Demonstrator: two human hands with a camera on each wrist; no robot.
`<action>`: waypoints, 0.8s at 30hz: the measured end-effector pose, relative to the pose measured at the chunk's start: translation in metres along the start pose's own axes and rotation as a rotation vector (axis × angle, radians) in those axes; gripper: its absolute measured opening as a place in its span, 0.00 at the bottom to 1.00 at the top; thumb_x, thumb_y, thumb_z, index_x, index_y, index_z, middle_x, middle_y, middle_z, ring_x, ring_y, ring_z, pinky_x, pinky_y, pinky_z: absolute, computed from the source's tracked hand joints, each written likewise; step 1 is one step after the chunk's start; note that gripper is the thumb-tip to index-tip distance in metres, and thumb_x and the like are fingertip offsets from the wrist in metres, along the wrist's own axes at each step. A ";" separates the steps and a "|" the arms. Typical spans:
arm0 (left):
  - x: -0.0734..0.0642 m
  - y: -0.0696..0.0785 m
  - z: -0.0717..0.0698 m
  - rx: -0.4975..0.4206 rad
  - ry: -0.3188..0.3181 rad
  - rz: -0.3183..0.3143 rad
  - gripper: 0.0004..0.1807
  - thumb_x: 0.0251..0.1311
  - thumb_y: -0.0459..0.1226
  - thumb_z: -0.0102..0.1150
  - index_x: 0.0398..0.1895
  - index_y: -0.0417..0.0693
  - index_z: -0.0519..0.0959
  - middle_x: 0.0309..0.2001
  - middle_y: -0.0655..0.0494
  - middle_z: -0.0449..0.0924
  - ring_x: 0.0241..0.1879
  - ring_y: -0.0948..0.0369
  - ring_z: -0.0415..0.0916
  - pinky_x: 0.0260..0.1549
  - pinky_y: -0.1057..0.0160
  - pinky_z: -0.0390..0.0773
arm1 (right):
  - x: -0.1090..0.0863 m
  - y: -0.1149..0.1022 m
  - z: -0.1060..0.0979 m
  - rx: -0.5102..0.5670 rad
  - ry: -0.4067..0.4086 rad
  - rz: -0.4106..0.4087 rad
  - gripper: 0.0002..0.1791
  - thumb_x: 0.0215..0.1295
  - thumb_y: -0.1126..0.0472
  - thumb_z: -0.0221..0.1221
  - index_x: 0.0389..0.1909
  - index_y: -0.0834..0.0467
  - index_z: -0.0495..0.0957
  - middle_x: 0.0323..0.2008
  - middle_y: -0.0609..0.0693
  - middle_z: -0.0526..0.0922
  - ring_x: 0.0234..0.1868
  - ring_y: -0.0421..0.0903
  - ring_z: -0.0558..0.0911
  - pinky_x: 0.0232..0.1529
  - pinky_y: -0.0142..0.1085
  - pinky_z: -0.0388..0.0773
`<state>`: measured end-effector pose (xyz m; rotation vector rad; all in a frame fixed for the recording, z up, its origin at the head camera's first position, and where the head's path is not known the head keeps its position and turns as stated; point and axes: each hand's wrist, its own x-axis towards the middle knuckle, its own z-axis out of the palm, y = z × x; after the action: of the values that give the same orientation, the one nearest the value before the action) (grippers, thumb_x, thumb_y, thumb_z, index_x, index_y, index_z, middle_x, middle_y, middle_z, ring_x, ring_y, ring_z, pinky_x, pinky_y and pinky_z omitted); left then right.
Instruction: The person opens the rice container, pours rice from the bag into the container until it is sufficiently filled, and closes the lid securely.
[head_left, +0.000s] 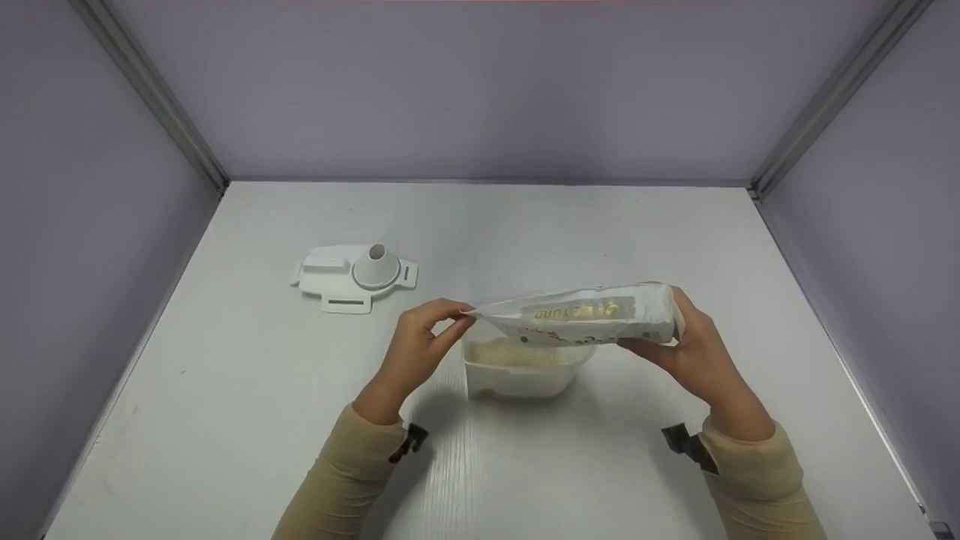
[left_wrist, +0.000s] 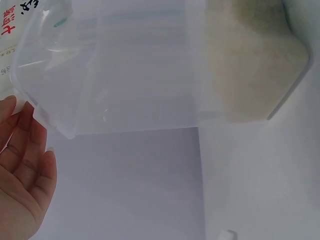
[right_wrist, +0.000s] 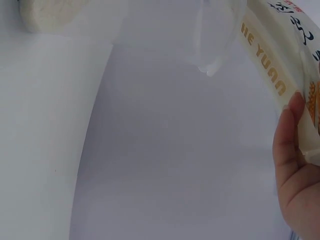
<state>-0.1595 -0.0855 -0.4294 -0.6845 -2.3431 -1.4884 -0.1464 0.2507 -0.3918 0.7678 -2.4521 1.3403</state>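
Observation:
A white printed bag of rice [head_left: 581,330] with gold "HE YUAN" lettering lies sideways over a clear plastic container [head_left: 521,384]. My left hand [head_left: 420,337] pinches the edge of the bag's narrow end between thumb and fingers. At the thick end, my right hand [head_left: 699,360] grips the bag, thumb and fingers on either side. Pale rice [head_left: 517,354] covers the container's bottom, also visible through its wall in the left wrist view. The bag hides the container's far rim. In the right wrist view the bag [right_wrist: 280,55] slants beside the container's upper part.
Behind and left of the container, a white lid [head_left: 330,282] with a cone-shaped spout [head_left: 376,268] and side tabs lies on the white table [head_left: 225,390]. Grey-lilac panels [head_left: 487,97] close in the table at the back and both sides.

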 end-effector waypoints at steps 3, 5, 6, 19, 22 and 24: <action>-0.003 0.000 -0.001 0.004 -0.001 -0.004 0.06 0.60 0.34 0.59 0.38 0.44 0.83 0.36 0.57 0.83 0.39 0.63 0.78 0.40 0.63 0.77 | -0.001 0.000 0.001 0.009 -0.007 0.003 0.37 0.41 0.74 0.71 0.56 0.60 0.69 0.50 0.48 0.79 0.52 0.40 0.76 0.50 0.27 0.72; -0.005 0.001 -0.001 0.001 -0.001 -0.009 0.06 0.60 0.34 0.59 0.38 0.44 0.83 0.37 0.57 0.83 0.39 0.63 0.79 0.39 0.62 0.78 | -0.002 0.000 0.003 0.020 -0.011 0.002 0.36 0.41 0.74 0.71 0.56 0.60 0.69 0.50 0.49 0.79 0.52 0.40 0.76 0.50 0.28 0.72; -0.006 0.001 -0.001 -0.002 -0.001 -0.013 0.06 0.60 0.34 0.59 0.38 0.44 0.83 0.37 0.57 0.83 0.39 0.63 0.78 0.40 0.62 0.78 | -0.003 0.000 0.003 0.026 -0.013 0.003 0.36 0.41 0.75 0.71 0.56 0.60 0.69 0.50 0.49 0.79 0.52 0.40 0.76 0.50 0.28 0.72; -0.005 0.006 0.001 0.005 0.002 -0.019 0.06 0.60 0.34 0.60 0.38 0.44 0.83 0.36 0.57 0.82 0.39 0.63 0.78 0.39 0.63 0.77 | -0.005 -0.005 -0.001 0.016 0.004 0.019 0.37 0.39 0.76 0.71 0.55 0.62 0.70 0.49 0.49 0.79 0.52 0.39 0.76 0.51 0.27 0.71; -0.003 0.006 0.001 0.000 0.003 -0.028 0.06 0.59 0.34 0.60 0.38 0.43 0.83 0.36 0.57 0.82 0.39 0.63 0.78 0.39 0.62 0.77 | -0.003 -0.005 -0.002 0.008 0.006 0.004 0.37 0.39 0.76 0.71 0.54 0.62 0.70 0.49 0.50 0.79 0.52 0.39 0.76 0.50 0.28 0.71; -0.003 0.006 0.001 -0.010 0.004 -0.036 0.06 0.59 0.34 0.60 0.38 0.44 0.83 0.36 0.57 0.82 0.39 0.63 0.78 0.40 0.62 0.77 | -0.002 -0.005 -0.003 0.002 0.002 0.002 0.36 0.39 0.74 0.71 0.55 0.61 0.70 0.49 0.49 0.79 0.52 0.40 0.76 0.51 0.28 0.71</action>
<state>-0.1536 -0.0834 -0.4267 -0.6450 -2.3587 -1.5154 -0.1415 0.2513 -0.3875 0.7644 -2.4516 1.3434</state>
